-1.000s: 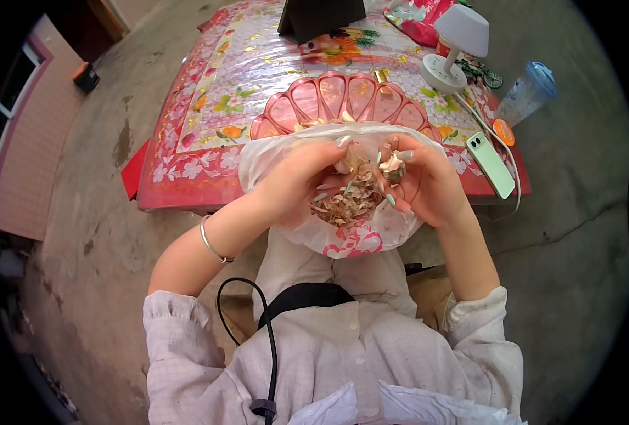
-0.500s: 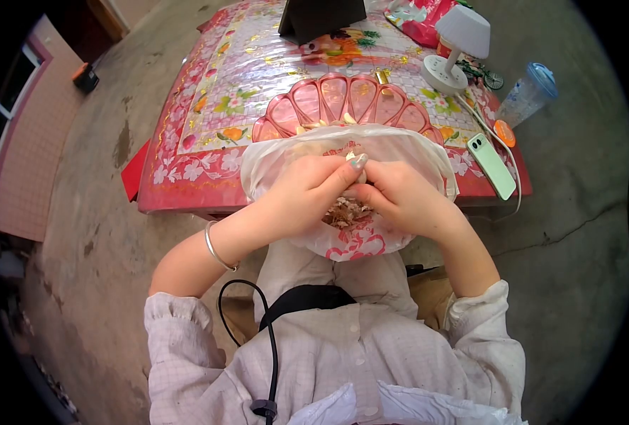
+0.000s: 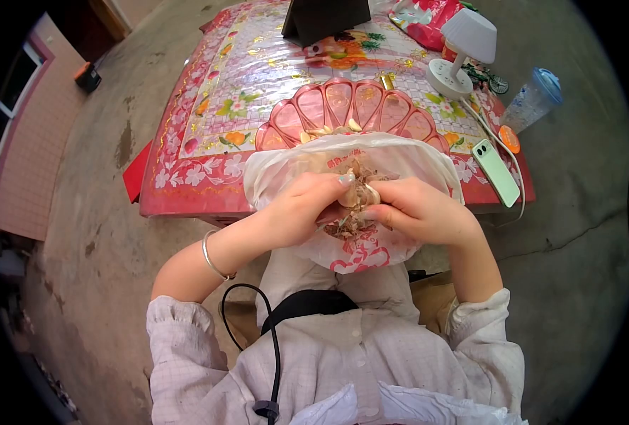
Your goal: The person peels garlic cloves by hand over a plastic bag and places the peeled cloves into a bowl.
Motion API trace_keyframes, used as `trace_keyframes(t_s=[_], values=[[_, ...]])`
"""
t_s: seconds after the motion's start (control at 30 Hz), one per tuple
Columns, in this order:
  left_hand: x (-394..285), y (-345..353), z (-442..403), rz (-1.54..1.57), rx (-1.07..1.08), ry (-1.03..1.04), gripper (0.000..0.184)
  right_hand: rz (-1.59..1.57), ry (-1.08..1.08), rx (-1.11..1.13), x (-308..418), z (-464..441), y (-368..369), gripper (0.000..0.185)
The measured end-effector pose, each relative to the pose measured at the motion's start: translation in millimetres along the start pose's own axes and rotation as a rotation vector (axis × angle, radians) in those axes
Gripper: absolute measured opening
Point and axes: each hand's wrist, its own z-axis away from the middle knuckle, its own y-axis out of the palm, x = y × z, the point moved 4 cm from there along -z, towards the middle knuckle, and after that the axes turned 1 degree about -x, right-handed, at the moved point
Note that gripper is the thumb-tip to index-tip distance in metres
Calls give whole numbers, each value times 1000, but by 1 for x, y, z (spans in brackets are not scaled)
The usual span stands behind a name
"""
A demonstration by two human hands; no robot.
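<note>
Both hands are over an open white plastic bag (image 3: 286, 157) with red print, which holds dry papery garlic skins (image 3: 350, 227). My left hand (image 3: 313, 204) is closed, its thumb and fingers pinching whitish garlic (image 3: 348, 197). My right hand (image 3: 415, 207) pinches the garlic from the other side, thumb below and forefinger above. Whether the garlic is one bulb or split between the hands, I cannot tell. Just behind the bag, a pink scalloped plate (image 3: 339, 99) carries several pale garlic cloves (image 3: 355, 125); the bag's rim hides its near part.
On the table with its flowered cover (image 3: 208, 152) stand a black tablet stand (image 3: 325, 21) at the back and a white lamp (image 3: 470, 35) at the right. A green phone (image 3: 496, 172), a white cable (image 3: 486, 127) and a clear, blue-lidded cup (image 3: 534, 95) are along the right side.
My hands have moved down and a little apart, still at the garlic. More of the garlic and of the skins in the bag shows between them. The view has shifted slightly.
</note>
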Motion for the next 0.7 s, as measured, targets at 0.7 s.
trace_keyframes(t_s=[0.7], values=[[-60, -37, -26, -436, -543, 463, 29, -477, 295, -347, -12, 4, -10, 34]])
